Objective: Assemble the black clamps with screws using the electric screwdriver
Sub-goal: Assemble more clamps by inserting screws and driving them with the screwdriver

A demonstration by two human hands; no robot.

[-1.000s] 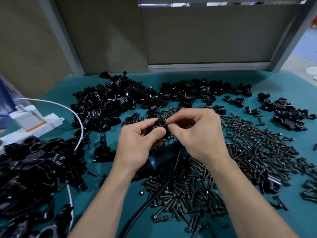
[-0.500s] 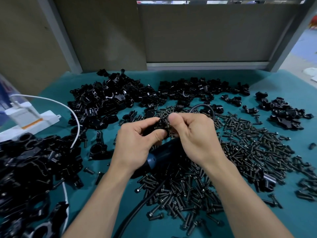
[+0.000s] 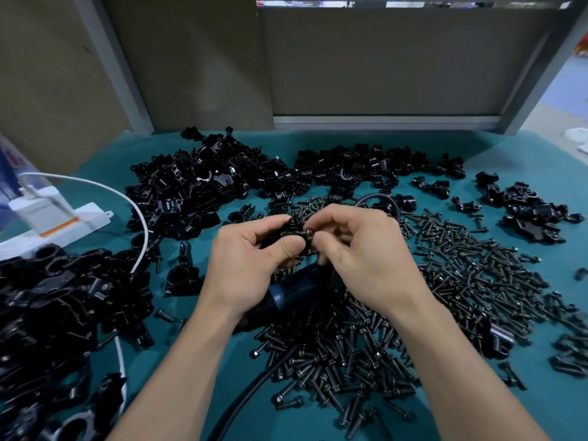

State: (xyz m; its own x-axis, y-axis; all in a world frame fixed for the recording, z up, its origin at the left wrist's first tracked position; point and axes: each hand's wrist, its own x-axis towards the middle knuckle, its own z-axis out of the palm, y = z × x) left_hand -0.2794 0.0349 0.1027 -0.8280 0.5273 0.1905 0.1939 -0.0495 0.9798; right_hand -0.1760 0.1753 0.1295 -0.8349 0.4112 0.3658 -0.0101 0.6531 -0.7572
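My left hand (image 3: 248,265) grips a small black clamp (image 3: 288,233) above the middle of the table. My right hand (image 3: 356,249) pinches a dark screw (image 3: 308,233) at the clamp's right side, its head showing between the fingertips. Under both hands lies the blue electric screwdriver (image 3: 292,291) on a wide spread of loose black screws (image 3: 461,275), its black cable (image 3: 254,386) running toward me.
Heaps of black clamp parts (image 3: 203,189) fill the back and the left (image 3: 47,313) of the teal table (image 3: 509,151). A smaller heap of clamp parts (image 3: 528,208) sits at the right. A white power strip (image 3: 51,224) with a white cable (image 3: 140,237) lies far left.
The view has shifted slightly. My right hand's fingers have turned at the clamp, and the screw's head now shows between them. Both hands stay over the screwdriver.
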